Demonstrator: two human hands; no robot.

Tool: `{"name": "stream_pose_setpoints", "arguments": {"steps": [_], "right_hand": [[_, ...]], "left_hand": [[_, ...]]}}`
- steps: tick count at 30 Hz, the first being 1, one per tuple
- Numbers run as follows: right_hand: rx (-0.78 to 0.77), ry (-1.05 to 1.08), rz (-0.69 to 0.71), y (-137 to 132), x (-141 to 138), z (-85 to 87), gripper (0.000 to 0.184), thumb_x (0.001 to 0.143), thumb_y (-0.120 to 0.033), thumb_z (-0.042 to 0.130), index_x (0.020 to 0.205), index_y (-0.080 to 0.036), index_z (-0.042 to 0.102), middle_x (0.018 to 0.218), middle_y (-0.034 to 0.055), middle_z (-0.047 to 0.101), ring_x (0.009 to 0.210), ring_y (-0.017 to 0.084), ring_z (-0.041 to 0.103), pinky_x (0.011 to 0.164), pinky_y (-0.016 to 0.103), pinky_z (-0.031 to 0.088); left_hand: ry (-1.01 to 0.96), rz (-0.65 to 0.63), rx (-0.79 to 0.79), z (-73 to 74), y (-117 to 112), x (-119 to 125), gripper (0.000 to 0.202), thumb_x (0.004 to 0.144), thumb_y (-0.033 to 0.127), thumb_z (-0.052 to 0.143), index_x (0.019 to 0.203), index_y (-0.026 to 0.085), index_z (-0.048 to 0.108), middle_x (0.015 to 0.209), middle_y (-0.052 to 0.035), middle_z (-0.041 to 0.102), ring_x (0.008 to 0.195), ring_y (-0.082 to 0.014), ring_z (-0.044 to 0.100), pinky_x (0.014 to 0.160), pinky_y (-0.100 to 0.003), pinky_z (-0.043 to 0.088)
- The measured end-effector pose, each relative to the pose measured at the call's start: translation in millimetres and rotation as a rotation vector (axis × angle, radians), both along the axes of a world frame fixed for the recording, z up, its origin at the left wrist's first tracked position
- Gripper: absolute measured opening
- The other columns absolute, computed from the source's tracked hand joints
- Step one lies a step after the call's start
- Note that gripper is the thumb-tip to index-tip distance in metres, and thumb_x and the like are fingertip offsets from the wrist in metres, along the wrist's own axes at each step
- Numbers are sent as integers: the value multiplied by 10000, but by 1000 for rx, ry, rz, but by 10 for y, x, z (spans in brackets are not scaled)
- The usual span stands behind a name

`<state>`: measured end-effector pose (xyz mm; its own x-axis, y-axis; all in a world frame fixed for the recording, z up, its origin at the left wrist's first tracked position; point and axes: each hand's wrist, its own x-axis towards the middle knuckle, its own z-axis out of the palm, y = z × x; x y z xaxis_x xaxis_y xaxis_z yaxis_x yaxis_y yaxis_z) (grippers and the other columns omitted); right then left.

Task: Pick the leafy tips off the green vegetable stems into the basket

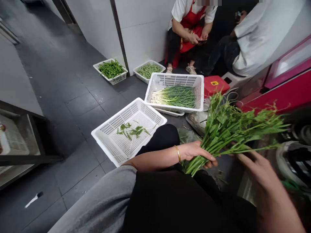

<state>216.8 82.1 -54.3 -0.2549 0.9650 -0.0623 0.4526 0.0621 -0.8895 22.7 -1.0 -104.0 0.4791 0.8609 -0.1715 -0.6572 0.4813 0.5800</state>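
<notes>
My left hand (pixel 195 151), with a gold bangle at the wrist, is closed around the lower stems of a bunch of pea shoots (pixel 224 129). Leafy tops and curling tendrils fan out up and to the right. Beneath the tops is my right hand (pixel 261 170), its fingers stretched out towards the stems; the fingertips are partly hidden and a little blurred. In front of my knee, a white perforated basket (pixel 107 139) holds a few loose green sprigs (pixel 137 131).
Another white basket (pixel 175 77) contains scallions (pixel 177 96). By the wall stand baskets of green peppers (pixel 111 69) and green beans (pixel 148 70). A red stool (pixel 215 85) is behind the bunch. Two people sit beyond. A metal shelf (pixel 26 158) stands left.
</notes>
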Motion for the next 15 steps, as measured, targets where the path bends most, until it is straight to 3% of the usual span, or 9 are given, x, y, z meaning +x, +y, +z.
{"name": "stream_pose_setpoints", "arguments": {"steps": [4,8,15], "right_hand": [[-176,187,-47,-109,-369,12,357,534,-406,776,818,-219,668,742,82,678,555,188,620,554,355,518],[-118,318,43,-171,-451,-18,337,610,-378,745,861,-164,676,771,42,669,636,135,602,613,277,507],[-155,531,73,-74,-367,137,267,611,-351,741,763,-160,632,654,5,651,586,133,606,559,252,490]], "left_hand": [[96,70,-42,112,-96,-24,389,557,190,791,904,72,659,639,-71,669,480,-130,593,477,-256,485],[118,205,-125,185,-166,-167,478,629,185,753,1079,102,615,777,-114,704,585,-165,640,531,-262,496],[217,280,-84,258,-69,-196,337,623,141,747,939,114,634,714,-68,684,539,-127,585,496,-226,464]]}}
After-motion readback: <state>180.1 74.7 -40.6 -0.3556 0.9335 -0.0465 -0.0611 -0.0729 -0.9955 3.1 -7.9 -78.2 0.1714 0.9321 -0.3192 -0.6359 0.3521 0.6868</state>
